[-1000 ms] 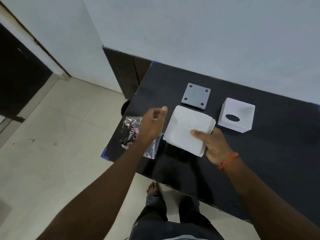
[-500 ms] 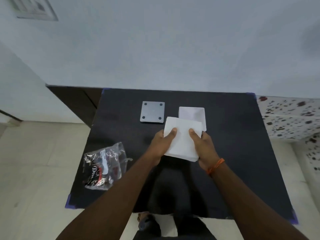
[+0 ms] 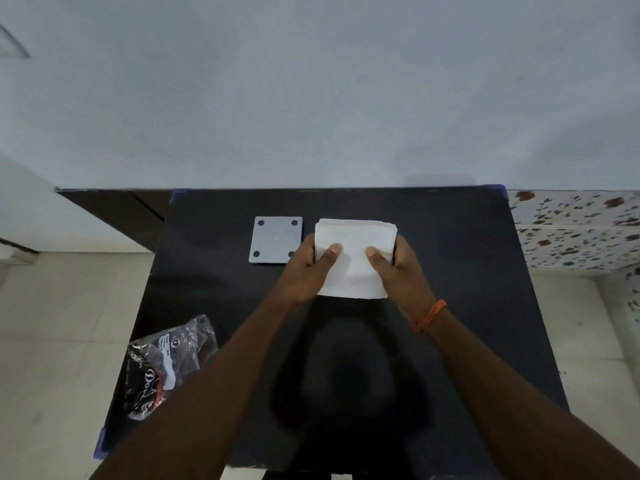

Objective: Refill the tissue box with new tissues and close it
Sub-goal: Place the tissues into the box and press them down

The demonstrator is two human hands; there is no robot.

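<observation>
Both hands held a stack of white tissues (image 3: 353, 261) over the far middle of the black table (image 3: 467, 306). The left hand (image 3: 304, 271) gripped the stack's left edge, its thumb pressed flat on the top sheet and its fingers (image 3: 309, 244) curled round the side and out of sight beneath. The right hand (image 3: 401, 271) mirrored it on the right edge – thumb on top, fingers (image 3: 401, 242) wrapped round the side – so each hand was closed firmly on the tissues. An orange thread band (image 3: 431, 315) circled the right wrist.

The tissue box itself could not be made out; the stack covered the spot under it, and whether the tissues rested on anything could not be told.

Just left of the stack, close to the left hand's knuckles, a grey square base plate (image 3: 276, 240) with four dark round pads at its corners lay flat on the table. Well apart, at the near left corner, a crumpled clear plastic wrapper (image 3: 166, 367) with dark and red print lay partly over the table's edge. A plain pale wall (image 3: 311, 98) rose behind the table – tiled floor (image 3: 52, 341) showed to the left.
</observation>
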